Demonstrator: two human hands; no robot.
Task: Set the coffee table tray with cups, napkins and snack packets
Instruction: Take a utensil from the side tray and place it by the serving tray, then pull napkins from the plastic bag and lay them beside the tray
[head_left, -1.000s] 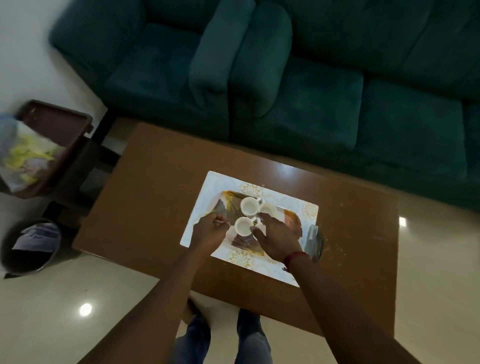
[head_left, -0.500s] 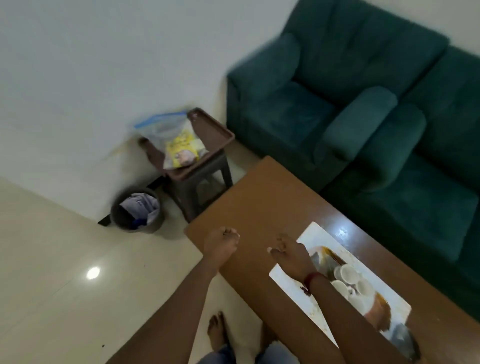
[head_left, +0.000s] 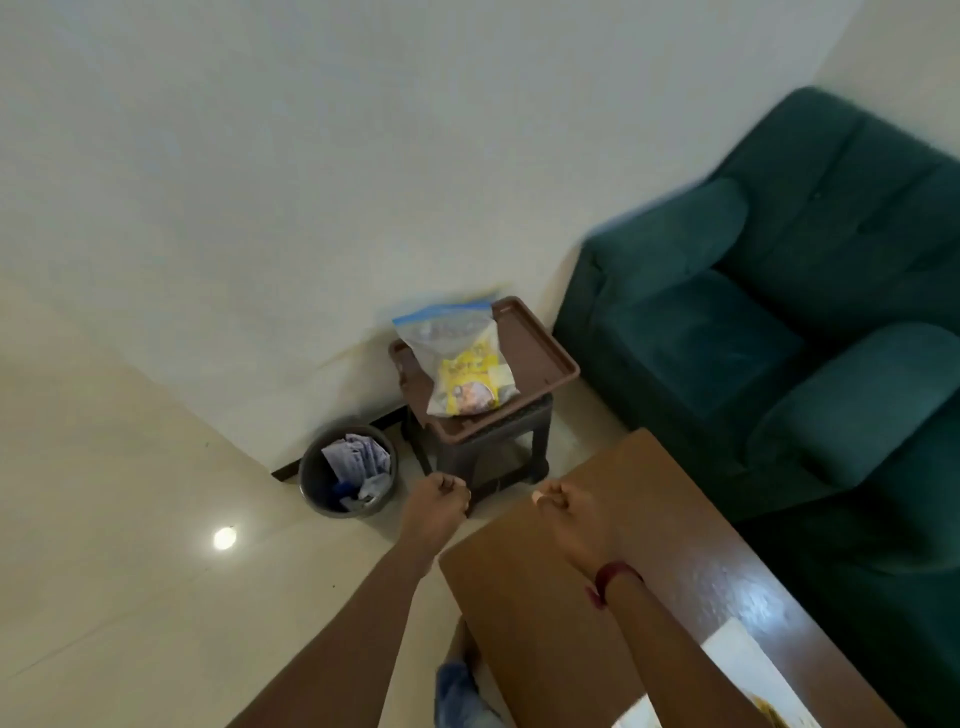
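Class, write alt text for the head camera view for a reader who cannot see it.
Two empty, loosely curled hands, left hand and right hand, reach toward a clear bag of snack packets on a brown stool tray, beside a waste bin and green sofa.

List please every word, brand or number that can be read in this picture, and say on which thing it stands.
No text can be read here.
Yellow packet inside the clear bag on the brown tray: it carries dark print and a round picture, too blurred to read.
Papers in the bin: faint print, too small to read.
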